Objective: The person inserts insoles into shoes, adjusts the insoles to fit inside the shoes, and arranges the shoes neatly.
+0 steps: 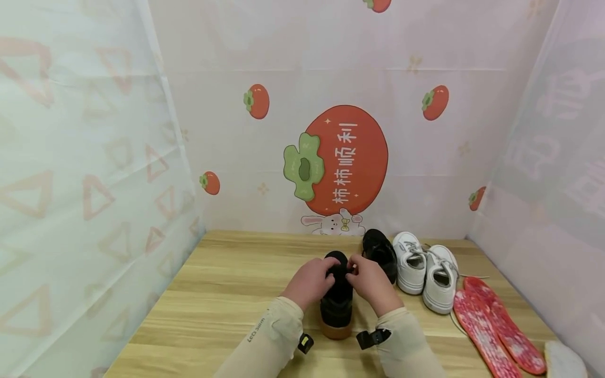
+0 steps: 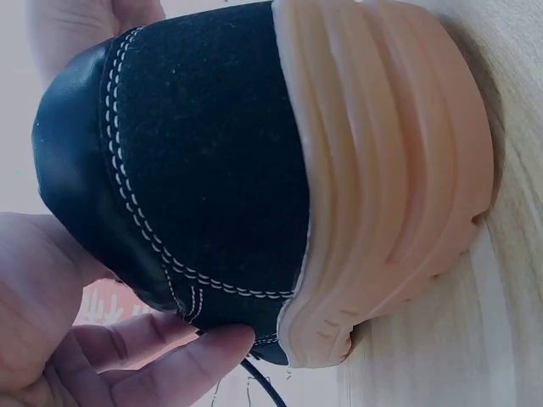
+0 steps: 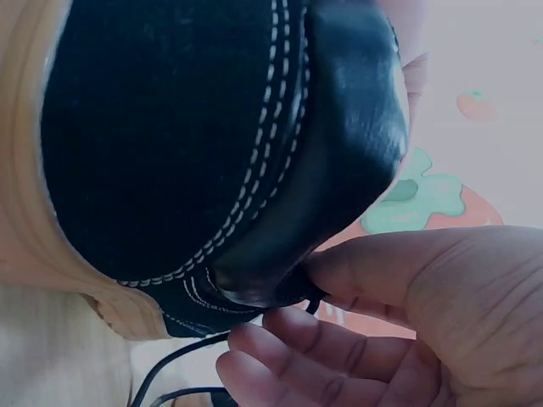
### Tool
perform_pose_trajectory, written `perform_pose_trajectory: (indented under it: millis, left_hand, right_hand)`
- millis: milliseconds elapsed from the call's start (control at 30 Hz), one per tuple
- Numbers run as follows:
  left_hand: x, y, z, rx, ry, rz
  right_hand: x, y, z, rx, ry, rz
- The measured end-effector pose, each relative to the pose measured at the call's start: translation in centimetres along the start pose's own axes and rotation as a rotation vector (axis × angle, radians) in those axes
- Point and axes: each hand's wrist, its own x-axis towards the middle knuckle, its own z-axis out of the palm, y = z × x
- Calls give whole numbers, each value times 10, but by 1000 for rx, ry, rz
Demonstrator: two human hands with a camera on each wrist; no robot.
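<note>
A black shoe [image 1: 336,314] stands about midway between the left and right edges of the tabletop [image 1: 227,294], heel facing the near edge. It sits between the left hand [image 1: 309,281], which touches it, maybe gripping, I can't tell, and the right hand [image 1: 373,281], which pinches it beside its lace [image 3: 174,354]. 2 white shoes [image 1: 410,270] and 2 red insoles [image 1: 476,320] lie toward the right edge.

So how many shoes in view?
4: one black shoe between the left hand and right hand, another black shoe beyond the right hand, then to its right a left white shoe and a right white shoe. Pale item cut off lower right: unclear.
</note>
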Motion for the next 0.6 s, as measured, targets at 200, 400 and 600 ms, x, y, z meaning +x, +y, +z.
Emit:
perform_pose_trajectory:
  millis: [200, 400, 600]
  left_hand:
    - [1, 0, 1, 12, 22, -5]
    - [4, -4, 3, 20, 54, 19]
    - [4, -9, 3, -50, 52, -30]
  right_hand:
    - [2, 1, 0, 19, -20, 35]
    - [5, 7, 0, 68, -29, 65]
    - [5, 17, -1, 54, 16, 15]
